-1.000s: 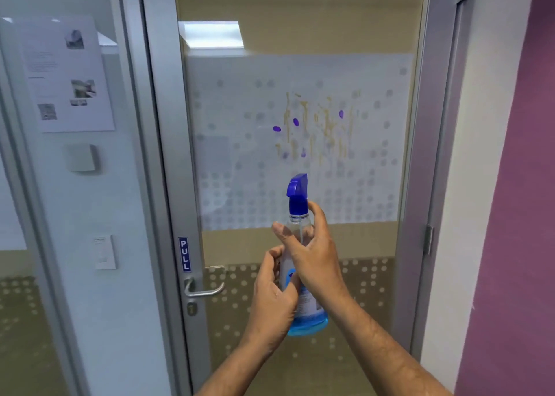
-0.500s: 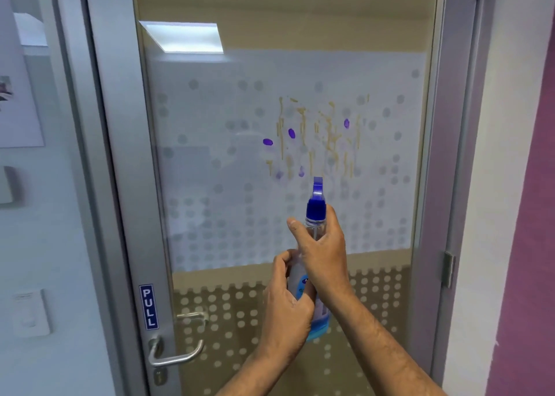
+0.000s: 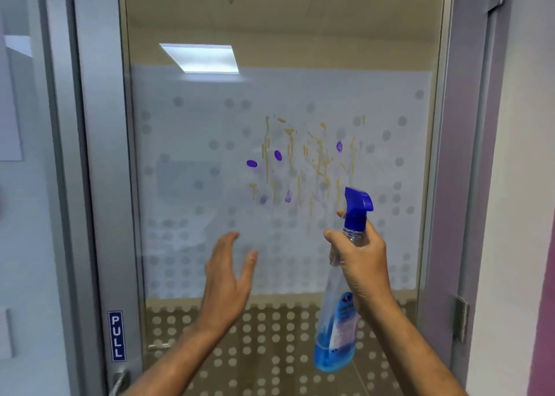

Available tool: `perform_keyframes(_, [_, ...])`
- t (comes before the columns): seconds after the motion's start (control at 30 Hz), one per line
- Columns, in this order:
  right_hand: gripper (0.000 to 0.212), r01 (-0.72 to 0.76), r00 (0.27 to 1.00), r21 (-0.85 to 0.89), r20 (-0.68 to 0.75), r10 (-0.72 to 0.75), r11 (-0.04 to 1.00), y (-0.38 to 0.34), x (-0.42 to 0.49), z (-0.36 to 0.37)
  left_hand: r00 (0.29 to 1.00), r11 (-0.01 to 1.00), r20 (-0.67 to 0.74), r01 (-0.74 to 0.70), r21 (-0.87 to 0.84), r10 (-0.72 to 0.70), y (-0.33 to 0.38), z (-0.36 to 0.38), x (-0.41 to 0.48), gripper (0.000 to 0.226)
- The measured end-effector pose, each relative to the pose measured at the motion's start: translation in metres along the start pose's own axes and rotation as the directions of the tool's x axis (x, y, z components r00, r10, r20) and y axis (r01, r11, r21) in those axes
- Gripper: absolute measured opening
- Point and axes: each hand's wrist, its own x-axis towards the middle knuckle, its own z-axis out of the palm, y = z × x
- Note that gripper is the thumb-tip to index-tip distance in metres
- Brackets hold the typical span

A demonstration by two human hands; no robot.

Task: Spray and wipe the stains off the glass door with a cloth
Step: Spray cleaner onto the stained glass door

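Gripping the neck of a clear plastic spray bottle (image 3: 336,320) with a blue trigger head, the right hand (image 3: 362,268) holds it up in front of a tall glass door (image 3: 195,185) set in a grey metal frame. The fingers wrap closed around the bottle just below the blue collar, with one fingertip showing near the trigger. The bottle tilts slightly, its base lower and to the left, and a pool of blue liquid sits in the bottom. The blue nozzle points up and to the left, toward the glass.

The left hand (image 3: 228,278) is raised beside the bottle, apart from it, with the fingers spread open and holding nothing; the palm faces right, toward the bottle.

On the frosted band of the glass, above and between the two hands, sits a patch of stains (image 3: 300,161): yellowish-brown streaks running down in thin vertical drips, mixed with several small purple blotches. The nozzle is just below the right edge of this patch. The frosted band carries a pattern of pale dots, and a lower section of the glass shows dots over a tan background.

A blue sign reading PULL (image 3: 116,335) is fixed on the left part of the frame, above a silver lever handle (image 3: 120,380) at the bottom edge. A metal hinge (image 3: 461,317) shows on the right side, next to a purple wall (image 3: 543,320).
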Motion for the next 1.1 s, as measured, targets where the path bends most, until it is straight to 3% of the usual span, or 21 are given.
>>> perform_keyframes(0.1, [0.034,-0.023,1.0,0.022,-0.019,0.024,0.999,-0.001,0.009,-0.008,0.989,0.984,-0.125,-0.061,0.168,0.083,-0.021,0.001,0.044,0.073])
perform_keyframes(0.27, [0.034,-0.043,0.997,0.064,-0.057,0.047,0.997,0.001,0.019,-0.007,0.949,0.949,-0.231,-0.145,0.281,0.213,-0.041,0.01,0.094,0.072])
perform_keyframes(0.7, [0.027,0.058,0.988,0.056,-0.149,-0.049,0.997,-0.017,0.051,-0.022,0.853,0.875,-0.334,-0.251,0.414,0.402,-0.073,0.027,0.158,0.067])
perform_keyframes(0.9, [0.027,0.073,0.984,0.052,-0.169,-0.063,0.996,-0.02,0.067,-0.019,0.791,0.818,-0.388,-0.23,0.527,0.472,-0.084,0.036,0.166,0.065])
perform_keyframes(1.1, [0.024,0.083,0.982,0.057,-0.175,-0.072,0.995,-0.031,0.08,-0.017,0.783,0.804,-0.397,-0.209,0.556,0.478,-0.082,0.036,0.168,0.064])
